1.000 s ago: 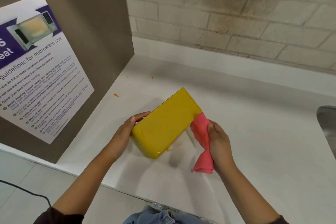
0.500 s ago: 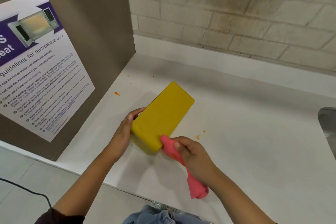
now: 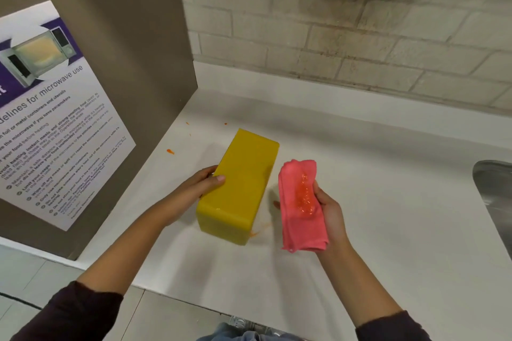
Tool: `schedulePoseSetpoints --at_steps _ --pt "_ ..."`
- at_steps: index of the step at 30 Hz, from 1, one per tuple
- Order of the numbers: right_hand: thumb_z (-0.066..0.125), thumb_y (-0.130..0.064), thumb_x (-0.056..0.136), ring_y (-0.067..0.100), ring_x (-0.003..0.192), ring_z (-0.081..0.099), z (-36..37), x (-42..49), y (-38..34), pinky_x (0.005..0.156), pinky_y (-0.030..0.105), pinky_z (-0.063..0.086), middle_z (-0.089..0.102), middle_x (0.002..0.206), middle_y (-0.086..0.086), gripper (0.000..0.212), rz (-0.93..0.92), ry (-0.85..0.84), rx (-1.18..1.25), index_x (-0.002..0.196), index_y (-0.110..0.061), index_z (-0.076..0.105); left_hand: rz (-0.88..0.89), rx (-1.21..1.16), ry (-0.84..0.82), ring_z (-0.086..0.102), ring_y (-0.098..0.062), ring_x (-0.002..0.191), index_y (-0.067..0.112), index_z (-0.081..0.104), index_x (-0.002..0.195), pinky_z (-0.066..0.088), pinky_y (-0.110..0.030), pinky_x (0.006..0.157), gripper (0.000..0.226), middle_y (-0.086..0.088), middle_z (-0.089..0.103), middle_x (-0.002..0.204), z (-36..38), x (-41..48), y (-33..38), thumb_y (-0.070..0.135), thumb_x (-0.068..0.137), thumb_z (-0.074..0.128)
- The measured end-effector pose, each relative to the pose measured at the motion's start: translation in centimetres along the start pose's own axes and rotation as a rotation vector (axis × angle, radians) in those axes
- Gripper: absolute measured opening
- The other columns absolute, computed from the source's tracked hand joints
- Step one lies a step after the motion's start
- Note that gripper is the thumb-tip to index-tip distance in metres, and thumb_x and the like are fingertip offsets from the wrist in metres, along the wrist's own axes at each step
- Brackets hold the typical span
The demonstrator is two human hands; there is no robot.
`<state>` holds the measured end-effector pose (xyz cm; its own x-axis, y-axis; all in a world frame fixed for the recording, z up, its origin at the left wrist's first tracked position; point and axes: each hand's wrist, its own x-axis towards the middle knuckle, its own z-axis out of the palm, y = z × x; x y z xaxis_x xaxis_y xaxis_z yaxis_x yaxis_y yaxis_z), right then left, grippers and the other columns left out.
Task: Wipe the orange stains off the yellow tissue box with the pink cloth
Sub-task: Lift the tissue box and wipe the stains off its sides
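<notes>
The yellow tissue box (image 3: 243, 183) lies on the white counter (image 3: 374, 202), its long side running away from me. My left hand (image 3: 199, 188) grips its left side, thumb on the top face. To the right of the box, clear of it, my right hand (image 3: 328, 207) holds the folded pink cloth (image 3: 300, 207) upright. A wet orange smear (image 3: 304, 195) shows on the cloth's face. The visible faces of the box look plain yellow.
Orange specks (image 3: 170, 151) dot the counter left of the box, and a faint orange streak (image 3: 260, 230) lies by its near right corner. A brown panel with a microwave poster (image 3: 52, 108) stands on the left. A metal sink edge (image 3: 496, 202) is at the right.
My right hand has lifted the cloth off the box's near end and moved it right, turning the smeared face up. The box has swung to point more straight away.
</notes>
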<state>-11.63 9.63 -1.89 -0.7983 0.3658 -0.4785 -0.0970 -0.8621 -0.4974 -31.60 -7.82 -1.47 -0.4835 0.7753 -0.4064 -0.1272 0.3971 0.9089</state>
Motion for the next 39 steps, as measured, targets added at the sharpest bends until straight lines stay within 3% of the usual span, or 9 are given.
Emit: schedulePoseSetpoints --at_steps 3,9,15,21,25,27,30,34,39 --pt "0.053 -0.033 0.087 0.031 0.072 0.068 0.9 1.1 0.3 0.074 0.043 0.056 0.07 0.088 0.015 0.036 -0.031 0.028 0.025 0.109 -0.007 0.065 -0.034 0.055 0.014 0.059 -0.016 0.111 0.031 0.044 0.133 0.045 -0.036 0.097 0.089 0.007 0.059 0.124 0.4 1.2 1.2 0.077 0.059 0.059" --pt "0.054 -0.033 0.086 0.027 0.072 0.069 1.0 2.0 0.8 0.078 0.043 0.054 0.072 0.086 0.012 0.033 -0.068 -0.03 0.092 0.101 -0.009 0.071 0.017 0.199 -0.012 0.064 0.004 0.087 0.042 0.056 0.105 0.049 -0.013 0.068 0.016 0.011 0.064 0.112 1.1 2.3 3.6 0.04 0.093 0.045" --pt "0.047 -0.036 0.092 0.026 0.069 0.07 1.1 1.4 0.6 0.076 0.043 0.057 0.073 0.072 0.005 0.038 -0.119 -0.121 0.129 0.084 -0.014 0.077 0.105 0.087 -0.133 0.059 0.004 0.107 0.05 0.047 0.117 0.05 -0.013 0.082 0.038 0.026 0.061 0.118 -1.1 0.3 3.9 0.02 0.094 0.043" --pt "0.052 -0.038 0.088 0.03 0.091 0.068 0.9 1.0 1.2 0.091 0.051 0.049 0.075 0.092 0.008 0.035 -0.1 -0.201 0.142 0.105 -0.016 0.073 0.214 0.163 -0.131 0.055 -0.007 0.116 0.037 0.044 0.123 0.05 -0.016 0.085 0.066 0.003 0.056 0.126 -1.5 -1.2 3.7 -0.014 0.082 0.049" --pt "0.058 -0.04 0.086 0.043 0.139 0.019 1.3 0.8 3.0 0.111 0.066 0.007 0.045 0.143 0.014 0.051 0.045 -0.217 0.126 0.129 -0.013 0.057 0.229 0.05 -0.077 0.06 -0.006 0.104 0.036 0.048 0.114 0.052 -0.017 0.081 0.063 0.007 0.061 0.114 -1.2 -2.5 4.1 0.031 0.057 0.073" --pt "0.059 -0.038 0.086 0.041 0.143 0.009 1.5 0.8 3.6 0.116 0.059 0.003 0.025 0.154 0.013 0.057 0.046 -0.215 0.133 0.135 -0.012 0.049 0.24 0.017 -0.018 0.063 0.0 0.096 0.036 0.05 0.11 0.051 -0.014 0.078 0.074 0.015 0.067 0.104 -0.6 -2.8 4.3 0.062 0.046 0.078" --pt "0.056 -0.037 0.087 0.039 0.142 0.017 1.6 0.6 3.9 0.116 0.056 0.008 0.039 0.144 0.013 0.05 0.069 -0.175 0.14 0.13 -0.011 0.055 0.273 0.058 0.194 0.061 -0.006 0.094 0.033 0.052 0.102 0.046 -0.024 0.083 0.09 0.008 0.065 0.101 0.5 -2.9 3.9 0.096 0.038 0.046" --pt "0.06 -0.035 0.081 0.035 0.088 0.068 1.0 -0.8 2.9 0.079 0.045 0.057 0.072 0.1 0.017 0.045 0.063 -0.059 0.034 0.114 -0.006 0.067 0.341 0.025 0.31 0.057 -0.011 0.096 0.033 0.051 0.099 0.043 -0.028 0.085 0.096 0.002 0.06 0.103 1.1 -2.9 2.9 0.102 0.036 0.027" --pt "0.056 -0.034 0.08 0.022 0.057 0.07 1.4 -3.1 -1.1 0.054 0.028 0.059 0.074 0.07 0.011 0.034 -0.124 -0.004 -0.009 0.081 -0.007 0.077 0.412 0.04 0.302 0.06 -0.031 0.094 0.021 0.056 0.095 0.046 -0.047 0.084 0.099 -0.006 0.064 0.096 0.8 -2.7 2.6 0.1 0.042 0.027"
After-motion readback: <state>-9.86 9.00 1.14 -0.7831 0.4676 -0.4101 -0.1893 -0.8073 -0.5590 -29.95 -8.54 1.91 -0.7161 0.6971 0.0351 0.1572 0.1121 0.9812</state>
